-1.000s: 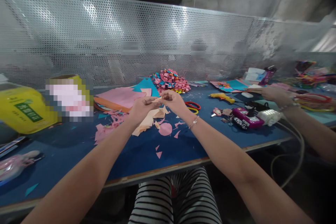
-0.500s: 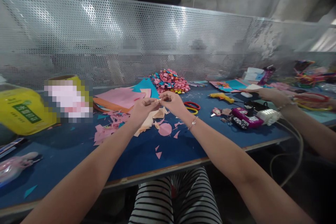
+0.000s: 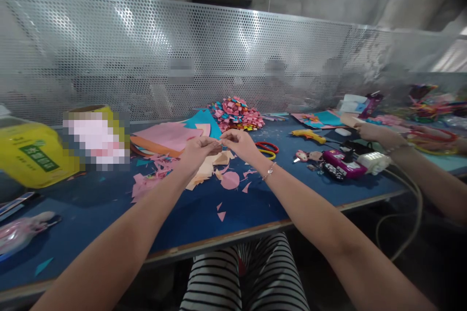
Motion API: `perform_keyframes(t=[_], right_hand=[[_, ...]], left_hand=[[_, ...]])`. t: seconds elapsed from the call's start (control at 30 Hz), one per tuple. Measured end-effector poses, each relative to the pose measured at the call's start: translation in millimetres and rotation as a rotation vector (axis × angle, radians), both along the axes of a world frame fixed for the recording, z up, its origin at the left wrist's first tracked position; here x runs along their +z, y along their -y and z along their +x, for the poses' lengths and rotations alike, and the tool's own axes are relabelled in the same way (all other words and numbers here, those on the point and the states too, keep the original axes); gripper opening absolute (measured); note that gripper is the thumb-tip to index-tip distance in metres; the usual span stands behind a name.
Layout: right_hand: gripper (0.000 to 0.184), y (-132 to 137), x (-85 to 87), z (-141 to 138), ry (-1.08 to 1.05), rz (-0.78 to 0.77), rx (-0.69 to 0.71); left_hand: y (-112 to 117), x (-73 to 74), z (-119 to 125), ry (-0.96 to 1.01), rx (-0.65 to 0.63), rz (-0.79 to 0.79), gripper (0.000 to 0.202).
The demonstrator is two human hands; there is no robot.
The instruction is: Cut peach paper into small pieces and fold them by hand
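My left hand point(image 3: 202, 148) and my right hand point(image 3: 239, 143) meet fingertip to fingertip above the table, both pinched closed. Whatever sits between the fingertips is too small to make out. Under them lie cream paper pieces point(image 3: 206, 169) and a pink paper circle point(image 3: 230, 180). Pink paper scraps point(image 3: 155, 175) spread beside my left forearm. Just beyond my left hand is a stack of pink sheets point(image 3: 164, 135) with orange and blue ones. Behind my right hand rises a heap of small folded-looking coloured paper pieces point(image 3: 237, 114). Red-and-yellow-handled scissors point(image 3: 268, 148) lie right of my right hand.
A yellow glue gun point(image 3: 309, 136), a purple case point(image 3: 341, 164) and a white plug block point(image 3: 374, 161) lie to the right, near a co-worker's hand point(image 3: 375, 133). Yellow bags point(image 3: 32, 153) stand left. A perforated metal screen point(image 3: 204, 48) runs along the back.
My hands stay nearly in place, with slight finger movement; a pale bit seen between the fingertips earlier is harder to see now. The co-worker's hand has shifted slightly.
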State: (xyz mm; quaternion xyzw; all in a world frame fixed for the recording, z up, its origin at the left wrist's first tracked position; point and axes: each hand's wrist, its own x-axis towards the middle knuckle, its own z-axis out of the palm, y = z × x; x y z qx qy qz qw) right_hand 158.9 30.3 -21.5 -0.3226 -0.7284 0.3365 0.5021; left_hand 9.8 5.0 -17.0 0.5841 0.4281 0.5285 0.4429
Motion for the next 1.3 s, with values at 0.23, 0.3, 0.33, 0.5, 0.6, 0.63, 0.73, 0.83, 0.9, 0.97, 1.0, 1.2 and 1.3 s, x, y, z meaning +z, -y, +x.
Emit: perform_keyframes(t=[0.23, 0.3, 0.33, 0.5, 0.6, 0.63, 0.73, 0.83, 0.9, 0.97, 1.0, 1.2, 1.3], right_hand=[[0.008, -3, 0.8, 1, 0.037, 0.074, -0.071], [0.007, -5, -0.1, 2, 0.017, 0.091, -0.073], [0.007, -5, -0.8, 3, 0.007, 0.09, -0.066], [0.007, -6, -4.0, 5, 0.024, 0.08, -0.042], [0.01, -7, -5.0, 5, 0.043, 0.106, -0.015], [0.011, -7, -5.2, 5, 0.056, 0.108, -0.01], [0.013, -9, -5.6, 7, 0.114, 0.103, -0.017], [0.015, -10, -6.0, 8, 0.173, 0.104, -0.056], [0.015, -10, -6.7, 7, 0.181, 0.102, -0.065], [0.016, -10, -7.8, 6, 0.167, 0.087, -0.051], [0.017, -10, -8.5, 5, 0.161, 0.079, -0.046], [0.017, -9, -11.0, 1, 0.171, 0.071, -0.011], [0.013, -8, -10.1, 2, 0.186, 0.081, -0.039]], left_hand=[[0, -1.7, 5, 0.088, -0.012, -0.024, 0.033], [0, -1.6, 6, 0.184, -0.023, -0.1, 0.031], [0, -1.3, 6, 0.224, -0.026, -0.141, 0.028], [1, 0.6, 4, 0.301, -0.03, -0.234, 0.013], [0, 1.3, 1, 0.335, -0.031, -0.255, 0.009], [0, 1.2, 0, 0.343, -0.033, -0.255, 0.01], [-3, -0.3, -2, 0.339, -0.034, -0.232, 0.014], [-6, -2.9, -4, 0.309, -0.021, -0.177, 0.019], [-6, -4.5, -4, 0.275, -0.02, -0.137, 0.021], [-6, -5.9, -4, 0.222, -0.023, -0.103, 0.023], [-6, -6.7, -3, 0.188, -0.016, -0.085, 0.025], [-7, -9.7, -2, -0.015, 0.043, -0.026, 0.037], [-6, -8.7, -1, -0.059, 0.045, -0.008, 0.037]])
